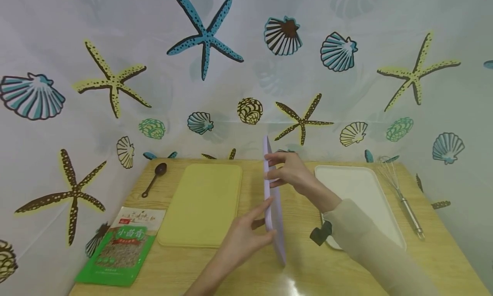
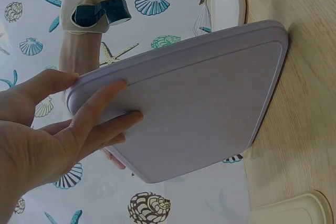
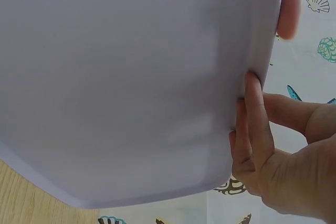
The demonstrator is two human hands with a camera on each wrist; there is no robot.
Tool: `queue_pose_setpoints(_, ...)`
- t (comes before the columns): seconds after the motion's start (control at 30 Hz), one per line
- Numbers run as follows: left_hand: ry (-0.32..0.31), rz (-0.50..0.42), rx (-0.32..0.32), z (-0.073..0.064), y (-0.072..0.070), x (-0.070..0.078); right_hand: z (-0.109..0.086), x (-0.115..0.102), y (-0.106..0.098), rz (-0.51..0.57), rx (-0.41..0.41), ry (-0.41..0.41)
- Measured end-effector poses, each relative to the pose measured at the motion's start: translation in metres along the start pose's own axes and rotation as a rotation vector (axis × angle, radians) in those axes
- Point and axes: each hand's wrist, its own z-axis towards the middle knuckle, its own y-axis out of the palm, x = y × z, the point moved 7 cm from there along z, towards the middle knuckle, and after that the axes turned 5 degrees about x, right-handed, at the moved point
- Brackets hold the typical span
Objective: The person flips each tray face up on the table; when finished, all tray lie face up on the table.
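Observation:
A light purple tray [image 1: 278,231] stands on edge at the middle of the table, its raised rim facing upward and its flat base turned left. My left hand [image 1: 244,240] pinches the near part of the upper rim; in the left wrist view its fingers [image 2: 105,129] spread over the tray's underside [image 2: 205,108]. Farther back, my right hand [image 1: 290,169] grips the same rim. The right wrist view shows that hand's fingers [image 3: 257,124] curled over the rim onto the smooth inner face [image 3: 115,87]. The tray's lower edge meets the wooden table.
Left of the tray lies a yellow tray [image 1: 202,206], then a dark spoon [image 1: 155,178] and a green seasoning packet [image 1: 121,249]. A white tray [image 1: 358,193] lies to the right, partly behind my right sleeve, with a whisk [image 1: 402,197] beyond. A patterned curtain [image 1: 246,73] surrounds the table.

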Motion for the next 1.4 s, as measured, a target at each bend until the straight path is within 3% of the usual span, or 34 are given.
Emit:
queue_pose_setpoints(0.27,-0.039,-0.027,0.065,0.000,-0.007,0.000,0.003,-0.002,0.008,-0.016,-0.014,-0.009)
queue_pose_setpoints(0.6,-0.070,0.038,0.061,-0.002,-0.013,-0.002,0.009,0.001,0.022,-0.022,-0.029,-0.027)
queue_pose_setpoints(0.8,-0.124,0.042,0.064,-0.005,-0.013,-0.004,0.010,0.003,0.033,-0.077,-0.054,-0.037)
queue_pose_setpoints(1.1,-0.146,0.054,0.087,-0.012,-0.015,-0.004,0.010,0.007,0.045,-0.085,-0.095,-0.049)
queue_pose_setpoints(1.27,-0.156,0.058,0.125,-0.015,-0.015,-0.007,0.007,0.024,0.030,-0.169,-0.061,-0.052)
queue_pose_setpoints(1.4,-0.141,0.051,0.156,-0.015,-0.016,-0.012,0.007,0.060,0.002,-0.273,0.014,-0.011)
